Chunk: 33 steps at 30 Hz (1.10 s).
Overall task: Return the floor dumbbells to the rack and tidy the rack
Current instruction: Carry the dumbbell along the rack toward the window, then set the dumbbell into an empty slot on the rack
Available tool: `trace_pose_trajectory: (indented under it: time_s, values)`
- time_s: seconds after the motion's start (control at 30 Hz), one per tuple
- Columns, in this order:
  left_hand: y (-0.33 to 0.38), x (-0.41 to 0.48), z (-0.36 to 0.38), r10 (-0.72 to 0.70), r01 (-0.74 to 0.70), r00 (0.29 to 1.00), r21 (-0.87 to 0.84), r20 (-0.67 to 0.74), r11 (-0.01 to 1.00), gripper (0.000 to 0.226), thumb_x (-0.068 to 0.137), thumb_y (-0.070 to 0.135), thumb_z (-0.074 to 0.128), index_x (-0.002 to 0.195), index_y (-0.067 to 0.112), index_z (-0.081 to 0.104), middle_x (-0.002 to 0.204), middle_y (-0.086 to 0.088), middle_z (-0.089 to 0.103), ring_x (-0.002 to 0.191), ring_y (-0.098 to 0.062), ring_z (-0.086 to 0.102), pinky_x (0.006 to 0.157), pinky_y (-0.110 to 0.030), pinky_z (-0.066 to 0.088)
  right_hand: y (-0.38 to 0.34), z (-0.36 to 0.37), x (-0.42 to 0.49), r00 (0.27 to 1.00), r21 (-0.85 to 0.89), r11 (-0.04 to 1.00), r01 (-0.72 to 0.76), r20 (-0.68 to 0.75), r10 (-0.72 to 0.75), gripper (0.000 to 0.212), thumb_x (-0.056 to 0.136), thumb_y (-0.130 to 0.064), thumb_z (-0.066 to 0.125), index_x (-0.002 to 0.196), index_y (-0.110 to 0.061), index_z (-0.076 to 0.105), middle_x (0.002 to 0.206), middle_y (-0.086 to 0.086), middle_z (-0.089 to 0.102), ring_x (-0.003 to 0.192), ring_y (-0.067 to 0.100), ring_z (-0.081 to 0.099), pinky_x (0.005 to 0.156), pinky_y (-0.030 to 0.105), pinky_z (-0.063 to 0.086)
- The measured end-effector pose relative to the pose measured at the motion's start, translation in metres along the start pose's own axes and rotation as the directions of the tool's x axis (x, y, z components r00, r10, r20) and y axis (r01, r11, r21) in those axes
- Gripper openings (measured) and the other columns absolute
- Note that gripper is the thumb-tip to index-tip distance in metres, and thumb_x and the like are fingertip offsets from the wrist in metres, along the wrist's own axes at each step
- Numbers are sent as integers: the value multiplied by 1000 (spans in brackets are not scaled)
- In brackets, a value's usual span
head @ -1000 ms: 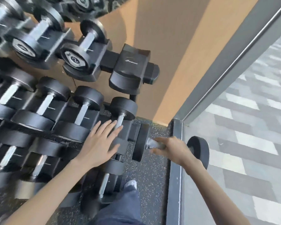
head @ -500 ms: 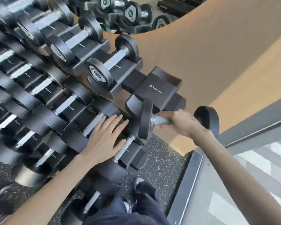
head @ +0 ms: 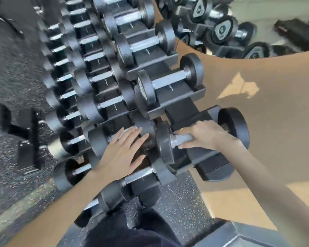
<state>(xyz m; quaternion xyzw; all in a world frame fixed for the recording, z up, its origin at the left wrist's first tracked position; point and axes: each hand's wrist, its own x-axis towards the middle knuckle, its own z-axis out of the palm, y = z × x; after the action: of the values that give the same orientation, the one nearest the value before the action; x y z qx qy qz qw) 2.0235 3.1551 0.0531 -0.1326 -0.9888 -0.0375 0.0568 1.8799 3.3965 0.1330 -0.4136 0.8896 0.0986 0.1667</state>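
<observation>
My right hand (head: 206,135) grips the silver handle of a black dumbbell (head: 165,142), holding it over the last black cradle (head: 212,161) at the right end of the rack's top tier. One head of the dumbbell is left of the hand, the other right of it. My left hand (head: 122,151) lies flat, fingers straight, on the dumbbells of the middle tier (head: 141,173). The rack (head: 175,97) holds several rows of black dumbbells with silver handles; the nearest top-tier dumbbell (head: 169,82) sits in the cradle just left of the one I hold.
A tan wall (head: 275,113) stands right behind the rack's end, with a mirror (head: 239,24) above reflecting more dumbbells. Speckled rubber floor (head: 177,211) lies below. A grey frame (head: 239,236) runs at the bottom right. My dark trouser leg (head: 125,230) is near the rack's foot.
My right hand has lifted the dumbbell from near the floor up to the rack's top right end cradle. My left hand stayed flat on the middle-tier dumbbells while the view swung upward.
</observation>
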Motion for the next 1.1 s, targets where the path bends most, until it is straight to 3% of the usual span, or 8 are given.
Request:
trace_pose_trajectory:
  time_s: [0.13, 0.33, 0.53, 0.63, 0.7, 0.8, 0.97, 1.1]
  values:
    - [5, 1, 5, -52, 52, 999, 26, 14, 998, 59, 91, 47, 34, 140, 15, 41, 143, -12, 44, 133, -28, 35, 112, -45, 19, 19, 0, 5, 994, -29, 994, 109, 20, -108, 57, 75, -73, 48, 127, -51, 45, 119, -7, 62, 113, 18, 54, 82, 31, 39]
    - [14, -2, 7, -117, 116, 993, 39, 13, 992, 60, 91, 47, 35, 141, 15, 41, 142, -13, 45, 133, -29, 38, 110, -47, 24, 44, -6, 9, 993, 266, 958, 105, 28, -116, 37, 73, -70, 55, 108, -63, 50, 80, -25, 63, 91, 8, 59, 75, 27, 42]
    - [22, -12, 20, -86, 86, 992, 14, 92, 996, 60, 89, 47, 37, 140, 16, 42, 141, -10, 48, 130, -28, 43, 108, -44, 25, 42, 16, 2, 974, 40, 990, 138, -188, -128, 59, 68, -80, 35, 112, -49, 59, 93, -14, 69, 89, 14, 64, 72, 24, 34]
    - [18, -12, 17, -19, 18, 996, 7, 91, 1000, 58, 89, 46, 36, 138, 16, 47, 139, -9, 50, 126, -27, 47, 109, -43, 34, 35, 25, -5, 948, -7, 991, 136, -290, -132, 57, 72, -69, 41, 107, -32, 67, 86, -7, 68, 82, 18, 66, 76, 30, 47]
    - [12, -9, 12, 17, -19, 995, 11, 97, 1000, 58, 88, 46, 35, 135, 15, 51, 136, -9, 52, 123, -26, 51, 107, -41, 35, 26, 35, -14, 931, 56, 998, 35, -364, -12, 55, 75, -60, 53, 114, -23, 65, 98, 3, 66, 90, 27, 64, 84, 40, 47]
    - [6, -3, 3, 87, -90, 992, 26, 90, 996, 59, 86, 47, 34, 133, 16, 53, 134, -9, 55, 120, -26, 53, 106, -41, 33, -5, 50, -32, 830, 145, 964, -224, -490, 267, 56, 72, -31, 77, 122, -13, 59, 115, 16, 59, 107, 35, 56, 95, 50, 40]
    - [-3, 1, -10, 291, -290, 957, -35, 11, 956, 53, 87, 42, 37, 127, 14, 58, 127, -7, 60, 115, -26, 55, 101, -38, 30, -98, 66, -60, 560, 383, 780, -495, -546, 623, 59, 74, -10, 70, 129, -6, 49, 128, 20, 50, 119, 36, 45, 98, 51, 38]
    - [-16, -11, -6, 463, -461, 886, -67, 9, 885, 50, 91, 40, 37, 128, 14, 58, 126, -6, 61, 117, -24, 54, 102, -38, 32, -180, 83, -73, 392, 500, 622, -603, -493, 777, 65, 75, -9, 70, 135, -4, 42, 131, 21, 47, 122, 36, 42, 101, 51, 37]
